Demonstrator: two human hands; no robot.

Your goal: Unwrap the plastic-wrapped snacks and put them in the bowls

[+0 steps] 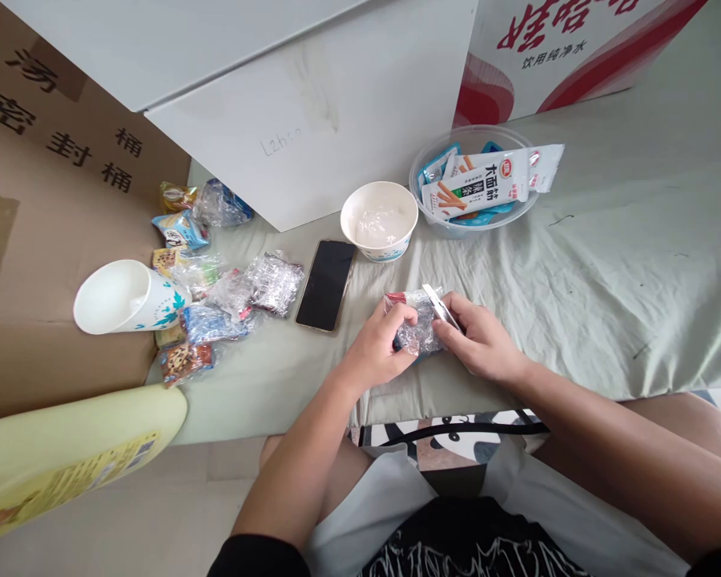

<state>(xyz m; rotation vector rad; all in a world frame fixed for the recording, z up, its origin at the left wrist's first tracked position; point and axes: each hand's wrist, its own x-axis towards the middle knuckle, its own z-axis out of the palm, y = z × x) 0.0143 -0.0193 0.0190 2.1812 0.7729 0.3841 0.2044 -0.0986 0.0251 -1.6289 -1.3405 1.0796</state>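
My left hand is closed on a snack packet wrapped in clear plastic, with red and blue showing through the film. The packet lies low over the front of the green cloth. My right hand grips a slim white tool, which looks like a utility knife, between thumb and fingers. Its tip points up and away, along the packet's right side. Where the tool meets the film, I cannot tell whether it cuts. Just beyond my hands stands a white paper bowl with clear plastic inside.
A black phone lies left of my hands. Further left are several film-wrapped snacks and a tipped paper cup. A clear tub of snack packets stands behind, near a white box. A cardboard box borders the left.
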